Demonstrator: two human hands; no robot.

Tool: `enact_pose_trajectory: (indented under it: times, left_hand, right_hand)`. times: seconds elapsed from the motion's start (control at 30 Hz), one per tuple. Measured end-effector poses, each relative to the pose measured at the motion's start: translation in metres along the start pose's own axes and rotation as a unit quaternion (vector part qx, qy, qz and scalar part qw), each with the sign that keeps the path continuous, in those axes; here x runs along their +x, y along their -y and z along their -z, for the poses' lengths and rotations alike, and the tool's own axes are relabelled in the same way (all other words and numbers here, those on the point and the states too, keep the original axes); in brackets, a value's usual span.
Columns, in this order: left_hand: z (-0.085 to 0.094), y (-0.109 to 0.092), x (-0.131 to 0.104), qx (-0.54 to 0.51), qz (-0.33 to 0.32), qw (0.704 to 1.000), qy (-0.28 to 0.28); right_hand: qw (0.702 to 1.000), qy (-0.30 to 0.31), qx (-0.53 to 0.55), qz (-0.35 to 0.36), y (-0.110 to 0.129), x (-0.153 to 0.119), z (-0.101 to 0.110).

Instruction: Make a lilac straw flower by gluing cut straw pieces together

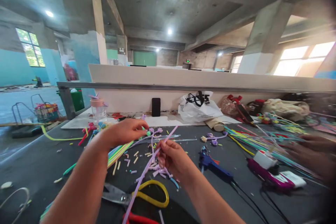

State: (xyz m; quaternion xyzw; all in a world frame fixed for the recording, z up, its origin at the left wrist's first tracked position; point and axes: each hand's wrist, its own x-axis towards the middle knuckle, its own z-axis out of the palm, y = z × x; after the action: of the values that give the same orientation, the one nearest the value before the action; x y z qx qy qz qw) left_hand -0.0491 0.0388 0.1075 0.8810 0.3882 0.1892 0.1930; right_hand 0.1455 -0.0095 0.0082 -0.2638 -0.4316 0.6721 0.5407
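My right hand is closed around a long lilac stem, which looks like a pipe cleaner; it slants down towards me and its tip sticks up past the fingers. My left hand reaches over the table with its fingers stretched out, close to a small green knotted piece. Lilac knotted pieces lie just beyond, between the hands. Under my left forearm runs a bundle of yellow, green and blue stems. Short cut bits are scattered beneath my right hand.
Scissors with a yellow handle lie in front, beside a red handle. On the right are a blue glue gun, a purple power strip and another person's blurred hand. A phone and white bag stand behind.
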Motion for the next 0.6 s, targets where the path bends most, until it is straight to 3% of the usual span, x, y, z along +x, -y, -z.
enact_pose_trajectory:
  times: [0.07,0.17,0.3,0.37,0.43,0.5,0.6]
  left_hand:
    - [-0.017,-0.03,0.006,0.007,-0.075,0.995,0.068]
    - [-0.041,-0.059,0.011,-0.027,-0.069,0.987,0.141]
    - [-0.078,-0.083,-0.008,-0.135,-0.055,0.984,0.107]
    - [-0.097,-0.092,-0.026,-0.212,0.0,0.974,0.076]
    - [-0.114,-0.098,-0.047,-0.306,0.062,0.949,0.045]
    - [-0.124,-0.1,-0.066,-0.391,0.069,0.917,0.024]
    - [-0.129,-0.099,-0.088,-0.488,0.091,0.868,0.03]
  right_hand:
    - [1.0,0.017,-0.007,-0.006,-0.002,-0.019,-0.005]
    - [1.0,0.02,-0.018,-0.007,-0.006,-0.048,-0.007]
    - [0.999,-0.019,-0.025,0.011,-0.018,-0.083,-0.01]
    - [0.999,-0.032,-0.033,0.01,-0.025,-0.1,-0.012]
    - [0.997,-0.03,-0.064,-0.013,-0.03,-0.118,-0.013]
    - [0.988,-0.036,-0.142,-0.039,-0.029,-0.137,-0.011]
    - [0.948,-0.102,-0.301,-0.018,-0.013,-0.164,-0.007]
